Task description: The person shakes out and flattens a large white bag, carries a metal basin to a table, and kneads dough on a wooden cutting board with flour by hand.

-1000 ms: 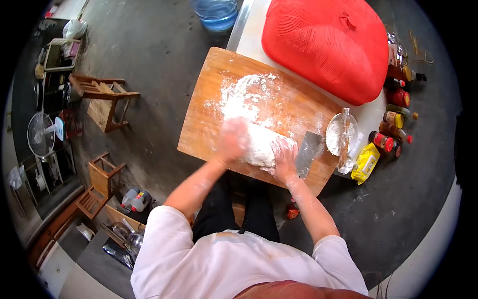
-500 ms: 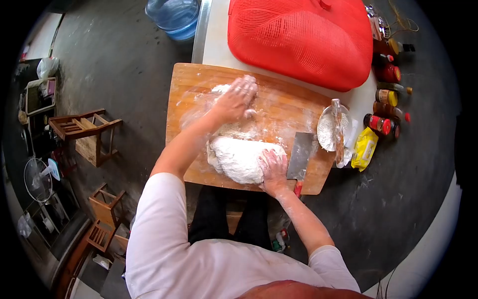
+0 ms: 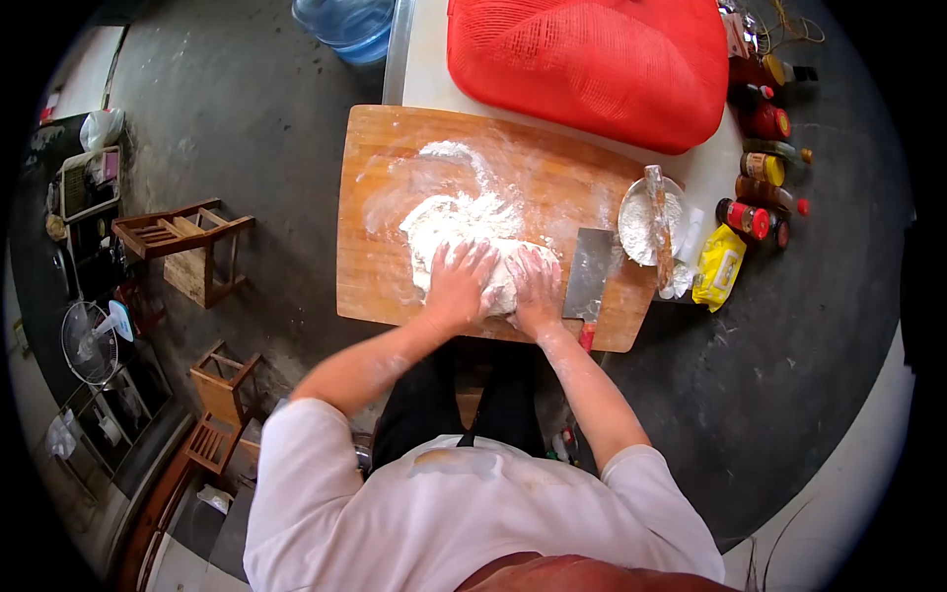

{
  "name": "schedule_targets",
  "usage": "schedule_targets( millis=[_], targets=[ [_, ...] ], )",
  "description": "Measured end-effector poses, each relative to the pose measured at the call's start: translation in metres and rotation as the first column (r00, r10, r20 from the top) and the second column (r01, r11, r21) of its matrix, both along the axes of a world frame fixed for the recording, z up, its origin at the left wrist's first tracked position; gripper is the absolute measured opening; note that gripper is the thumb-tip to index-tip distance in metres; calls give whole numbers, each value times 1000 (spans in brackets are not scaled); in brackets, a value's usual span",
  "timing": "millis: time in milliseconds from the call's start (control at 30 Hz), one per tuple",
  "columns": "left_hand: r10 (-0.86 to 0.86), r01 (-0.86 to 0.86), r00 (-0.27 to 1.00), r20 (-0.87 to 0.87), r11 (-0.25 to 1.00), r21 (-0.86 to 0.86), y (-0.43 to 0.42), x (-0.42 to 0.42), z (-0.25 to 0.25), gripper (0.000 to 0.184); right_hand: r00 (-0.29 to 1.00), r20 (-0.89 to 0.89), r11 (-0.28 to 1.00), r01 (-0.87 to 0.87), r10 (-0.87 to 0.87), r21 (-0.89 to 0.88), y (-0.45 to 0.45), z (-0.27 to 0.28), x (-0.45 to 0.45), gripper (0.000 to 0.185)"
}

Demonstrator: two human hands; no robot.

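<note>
A large flour-coated lump of dough (image 3: 504,286) lies near the front edge of the wooden board (image 3: 380,276). My left hand (image 3: 462,281) presses on its left part, palm down with fingers spread. Over the right end rests my right hand (image 3: 535,284), its fingers stretched forward and apart. White flour (image 3: 459,212) is heaped against the dough's far side and smeared across the board. To the right of my right hand lies a cleaver (image 3: 589,276), its red handle towards me. Parts of the dough are hidden under both hands.
A bowl of flour (image 3: 638,222) with a rolling pin (image 3: 658,217) across it stands at the board's right edge. Beyond are a yellow packet (image 3: 719,266), several jars and bottles, and a red mesh cover (image 3: 592,74). Wooden chairs (image 3: 182,232) stand at left.
My left hand has come back from the board's far side onto the dough, beside my right hand. Loose flour now lies against the dough's far side. The view has shifted slightly.
</note>
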State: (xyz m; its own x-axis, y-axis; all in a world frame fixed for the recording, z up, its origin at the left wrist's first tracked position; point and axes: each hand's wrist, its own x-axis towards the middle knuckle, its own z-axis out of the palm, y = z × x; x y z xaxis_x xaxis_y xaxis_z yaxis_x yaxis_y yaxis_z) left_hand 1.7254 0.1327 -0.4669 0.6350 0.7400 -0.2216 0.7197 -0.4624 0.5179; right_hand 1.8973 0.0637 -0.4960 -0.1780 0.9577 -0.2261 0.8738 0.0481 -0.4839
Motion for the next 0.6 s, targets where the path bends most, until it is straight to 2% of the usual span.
schedule_targets(
  millis=[67, 133, 167, 233, 267, 300, 367, 400, 500, 600],
  targets=[
    [177, -186, 976, 127, 980, 65, -14, 10, -8, 54, 1000, 17, 1000, 14, -14, -20, 6, -3, 4, 88],
    [235, -249, 962, 140, 964, 90, -17, 23, -23, 55, 999, 38, 998, 18, -20, 66, 12, -8, 11, 67],
    [284, -303, 947, 148, 945, 123, -20, 27, -30, 56, 999, 37, 998, 17, -19, 56, 16, -13, 14, 67],
    [317, -325, 944, 93, 941, 98, -5, 35, -34, 56, 993, 106, 998, 57, -54, -31, 31, -18, 20, 53],
    [347, -349, 937, 42, 933, 85, 6, 40, -37, 55, 972, 233, 998, 34, -20, -57, 39, -17, 22, 47],
    [352, -354, 935, 37, 932, 81, 16, 45, -40, 55, 973, 230, 998, 28, -13, -62, 47, -18, 24, 47],
    [384, -382, 923, -1, 916, 121, 37, 51, -46, 53, 970, 234, 962, 127, -69, -242, 67, -25, 27, 45],
    [399, -396, 917, 11, 905, 153, 47, 53, -49, 51, 978, 127, 978, 180, -166, -109, 76, -28, 28, 41],
    [423, -411, 906, -29, 893, 186, 70, 60, -56, 49, 968, 198, 972, 185, -154, -146, 95, -28, 31, 38],
    [445, -440, 895, 26, 873, 212, 90, 65, -57, 42, 963, 153, 955, 247, -223, -165, 110, -33, 35, 34]
  ],
)
